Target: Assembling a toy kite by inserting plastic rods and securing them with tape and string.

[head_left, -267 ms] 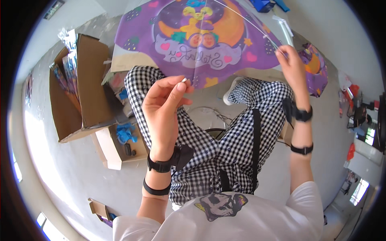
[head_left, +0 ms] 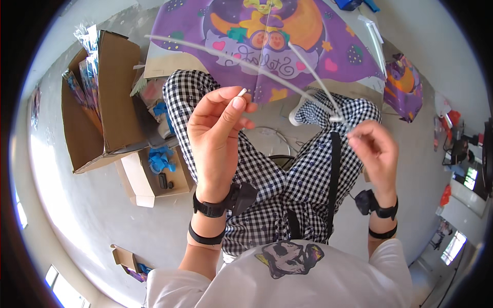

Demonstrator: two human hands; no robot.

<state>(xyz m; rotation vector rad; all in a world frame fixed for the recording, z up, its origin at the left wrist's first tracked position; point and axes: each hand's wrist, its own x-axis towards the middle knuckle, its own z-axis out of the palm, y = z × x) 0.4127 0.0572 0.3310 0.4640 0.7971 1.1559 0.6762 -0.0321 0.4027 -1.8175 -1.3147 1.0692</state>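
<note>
My left hand (head_left: pixel 215 136) is raised above my lap and pinches a small white plastic-looking piece (head_left: pixel 242 92) between thumb and forefinger. On the right, my right hand (head_left: pixel 377 151) grips thin white rods (head_left: pixel 312 77) near a white joint. Two rod lengths, blurred by motion, fan out from that point toward the far left. Beyond both hands lies a purple sheet printed with a cartoon and stars (head_left: pixel 267 25), shaped like a kite, with a seam down its middle. The rods pass above it, and neither hand touches it.
On the left stands a cardboard box (head_left: pixel 118 87) with plastic-wrapped packs, beside a lower open box (head_left: pixel 138 190) holding a blue crumpled item (head_left: pixel 160 159). Another purple printed piece (head_left: pixel 403 87) hangs at the right. My legs in checked trousers (head_left: pixel 257 174) are spread below the hands.
My right hand has come down and nearer with the rods, off the sheet's right edge, and the rods have swung out over the sheet. The left hand keeps its pinch, shifted slightly.
</note>
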